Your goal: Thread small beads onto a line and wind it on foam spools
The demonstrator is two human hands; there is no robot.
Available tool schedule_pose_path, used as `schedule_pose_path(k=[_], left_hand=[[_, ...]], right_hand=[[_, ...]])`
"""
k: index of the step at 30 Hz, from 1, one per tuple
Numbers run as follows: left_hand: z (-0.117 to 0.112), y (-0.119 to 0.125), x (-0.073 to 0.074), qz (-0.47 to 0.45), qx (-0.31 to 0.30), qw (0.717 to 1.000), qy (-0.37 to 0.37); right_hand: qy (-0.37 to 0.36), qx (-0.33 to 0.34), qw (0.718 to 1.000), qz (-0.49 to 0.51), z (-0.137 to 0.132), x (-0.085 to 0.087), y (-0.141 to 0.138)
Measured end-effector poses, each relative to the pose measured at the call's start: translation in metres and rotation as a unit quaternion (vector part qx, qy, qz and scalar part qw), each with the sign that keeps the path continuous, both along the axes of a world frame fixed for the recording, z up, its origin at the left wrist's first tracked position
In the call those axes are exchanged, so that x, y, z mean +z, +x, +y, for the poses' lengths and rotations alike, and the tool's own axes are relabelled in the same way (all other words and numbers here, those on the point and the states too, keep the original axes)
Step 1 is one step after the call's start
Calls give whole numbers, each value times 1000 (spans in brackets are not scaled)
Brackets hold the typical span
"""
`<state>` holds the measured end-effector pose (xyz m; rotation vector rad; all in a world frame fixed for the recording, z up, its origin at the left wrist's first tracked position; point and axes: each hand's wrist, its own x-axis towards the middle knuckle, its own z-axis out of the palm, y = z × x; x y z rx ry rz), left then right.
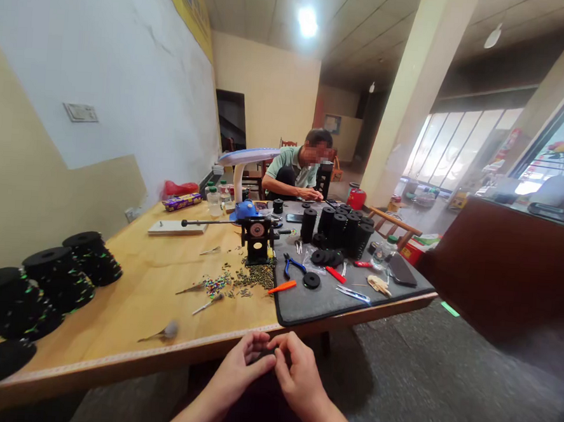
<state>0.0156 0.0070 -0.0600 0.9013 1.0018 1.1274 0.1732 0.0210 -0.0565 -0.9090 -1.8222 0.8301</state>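
Just off the table's front edge, my left hand (pixel 244 366) and my right hand (pixel 297 370) meet, fingers curled inward and fingertips close together. Both are closed in a pinch. Whatever lies between the fingertips is too small and dark to make out. Beyond them on the grey mat (pixel 252 310) lie an orange-handled tool (pixel 282 288), a black foam disc (pixel 311 280), blue-handled pliers (pixel 294 265) and tweezers (pixel 353 295). A heap of small brass-coloured pieces (pixel 257 277) and a patch of coloured beads (pixel 216 285) are spread on the wood left of the mat.
Black foam discs with colourful bits stand in stacks (pixel 51 276) at the left. More black rolls (pixel 338 230) crowd the mat's back. A black hand-cranked device (pixel 258 240) stands mid-table before a blue-based lamp (pixel 245 210). Across the table sits another person (pixel 289 167), hands together.
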Motion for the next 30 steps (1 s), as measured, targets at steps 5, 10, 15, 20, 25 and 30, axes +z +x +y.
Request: schedule_pose_path(k=[5,10,15,20,25,30], left_hand=[[-4,-4,6,-69,-64,995,-28],[-5,1,9,-167,-89,979,-76],[-7,7,14,-114,-36,989,-91],[-10,8,19,-172,-41,978,-110],[-7,7,16,-50,-31,994,-96],[-7,7,15,-86,-35,990,-103]], right_hand=[[-116,70,991,25,7,8,10],[-151,63,986,42,8,5,10],[-91,42,995,4,5,4,10],[-193,65,978,54,7,-3,10],[-65,9,998,-17,5,1,11],[-182,55,980,57,6,3,11]])
